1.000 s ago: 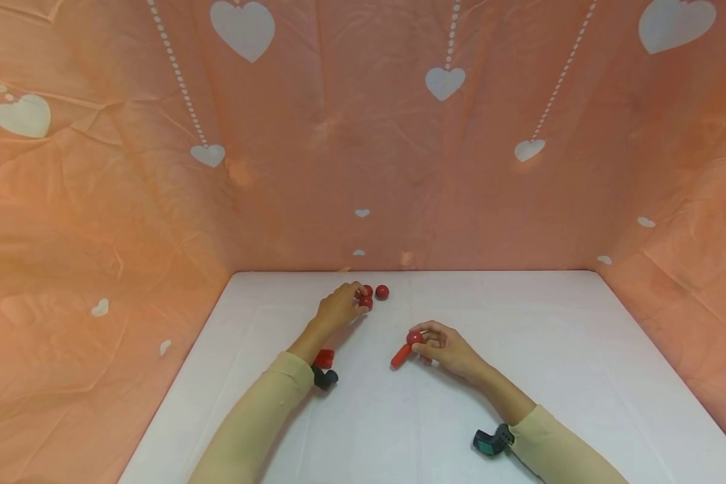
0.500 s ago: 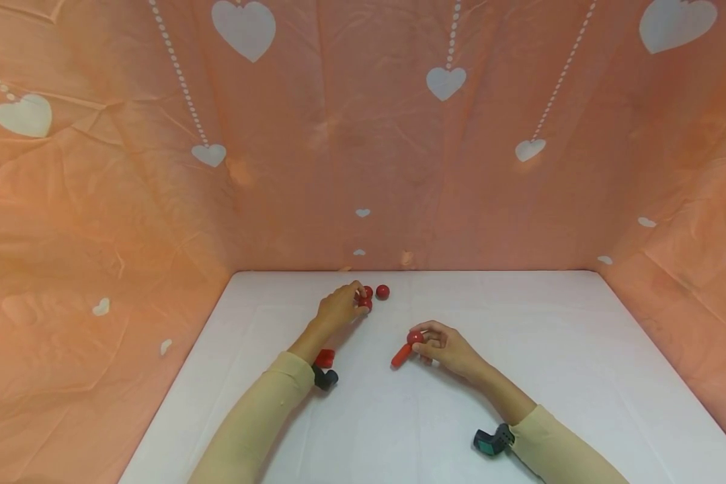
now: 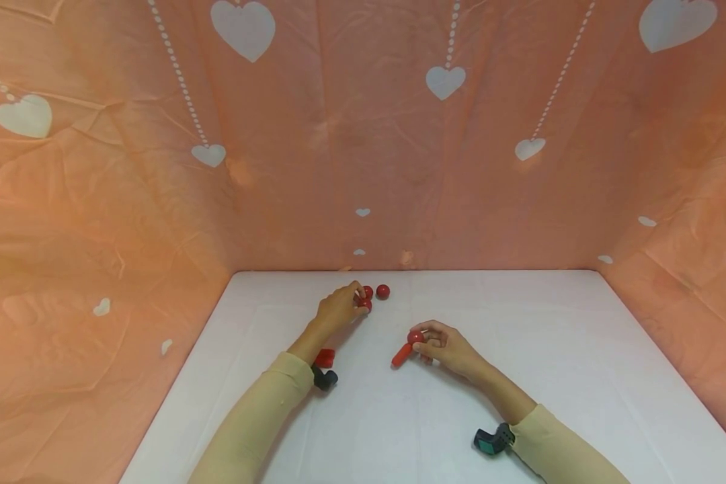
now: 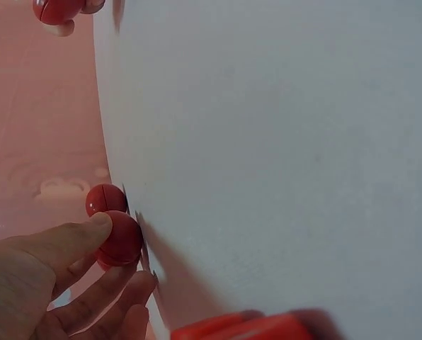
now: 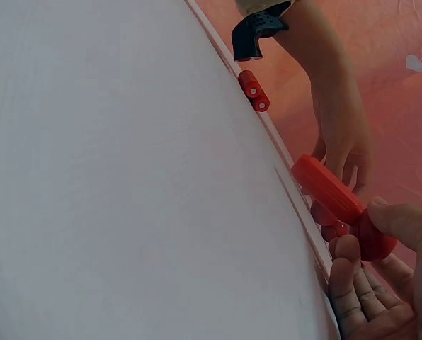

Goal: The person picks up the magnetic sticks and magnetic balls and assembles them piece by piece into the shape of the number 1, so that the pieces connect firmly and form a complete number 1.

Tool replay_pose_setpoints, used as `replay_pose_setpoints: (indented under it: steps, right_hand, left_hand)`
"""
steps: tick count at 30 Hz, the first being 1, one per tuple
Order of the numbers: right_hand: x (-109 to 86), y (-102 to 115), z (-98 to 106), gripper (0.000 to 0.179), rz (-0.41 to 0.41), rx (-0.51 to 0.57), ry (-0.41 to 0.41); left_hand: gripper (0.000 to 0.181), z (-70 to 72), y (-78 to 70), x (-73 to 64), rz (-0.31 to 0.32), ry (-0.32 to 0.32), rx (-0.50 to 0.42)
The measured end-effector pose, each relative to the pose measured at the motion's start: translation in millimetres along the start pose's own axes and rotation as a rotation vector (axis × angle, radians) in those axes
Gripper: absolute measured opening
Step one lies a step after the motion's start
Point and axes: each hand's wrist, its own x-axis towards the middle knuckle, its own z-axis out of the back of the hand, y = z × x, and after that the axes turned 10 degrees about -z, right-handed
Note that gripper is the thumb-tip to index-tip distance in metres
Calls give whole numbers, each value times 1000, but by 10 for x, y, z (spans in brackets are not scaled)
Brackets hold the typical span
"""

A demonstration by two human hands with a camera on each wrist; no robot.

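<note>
In the head view, my left hand (image 3: 337, 306) is at the far part of the white table, pinching a glossy red ball (image 4: 122, 239) between thumb and fingers. Right behind it lies a second red ball (image 3: 368, 292), partly hidden by my fingers, and a third red ball (image 3: 383, 292) sits a little to the right. Nearer the middle, my right hand (image 3: 450, 349) pinches another red ball (image 3: 415, 338). A ridged red stick (image 5: 329, 190) extends from that ball and appears joined to it, its free end pointing down-left in the head view.
Beside my left wrist lie red sticks (image 5: 253, 91), partly covered by the forearm in the head view. The white table (image 3: 520, 323) meets a peach cloth backdrop (image 3: 399, 168) with white hearts. Dark wrist devices (image 3: 494, 440) are worn on both arms.
</note>
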Motion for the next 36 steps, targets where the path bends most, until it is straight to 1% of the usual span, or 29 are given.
replay_pose_setpoints:
  steps: [4,11,20,25,33,36]
  right_hand:
    - [6,-12,-8,44,-2,7,3]
    - [18,-19,-8,44,8,22,14]
    - [26,-24,-6,42,20,22,16]
    - [30,-27,2,43,32,28,24]
    - [37,-31,2,40,22,0,15]
    - [38,-33,1,39,12,-12,2]
  left_hand:
    - [28,-9,11,-18,9,6,-11]
    - [30,-7,-6,-79,34,26,-61]
    - [36,20,-71,-197,20,25,-55]
    - [35,20,-106,-239,8,30,-49]
    - [35,5,-130,-322,-4,50,-64]
    - [34,-7,-134,-354,-20,50,-65]
